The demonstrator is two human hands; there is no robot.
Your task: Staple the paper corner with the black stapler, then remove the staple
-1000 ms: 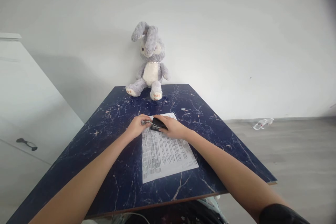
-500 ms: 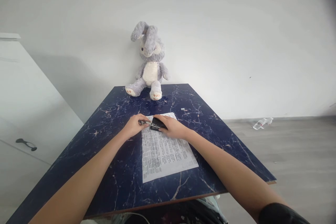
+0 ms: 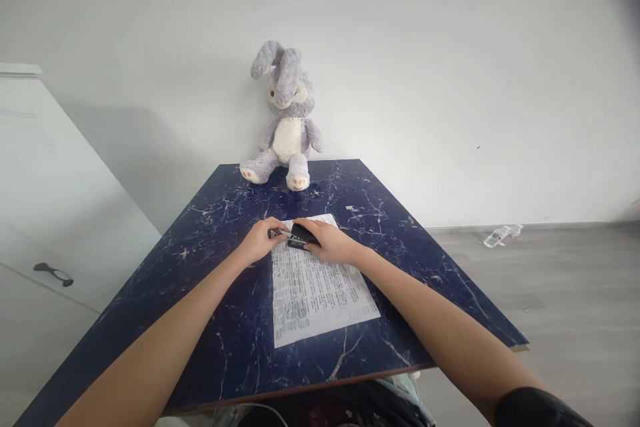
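Note:
A black stapler (image 3: 301, 233) is held just above the far part of a printed sheet of paper (image 3: 325, 297). It looks swung open, with a silver metal strip showing toward its left end. My right hand (image 3: 334, 242) is closed around the black body, thumb on the near side and fingers over the top. With thumb and fingertips, my left hand (image 3: 260, 240) pinches the stapler's left end by the metal part. The fingers partly hide that end. Whether staples are inside cannot be made out.
A grey plush rabbit (image 3: 289, 127) sits at the back of the dark blue marbled table (image 3: 240, 320), against the wall. A white cabinet (image 3: 55, 187) with a dark handle stands on the left. Clear crumpled plastic (image 3: 501, 235) lies on the floor at right.
My left fingertips have shifted slightly over the metal strip, so less of it shows. Both hands keep their hold on the stapler, and the paper stays in place.

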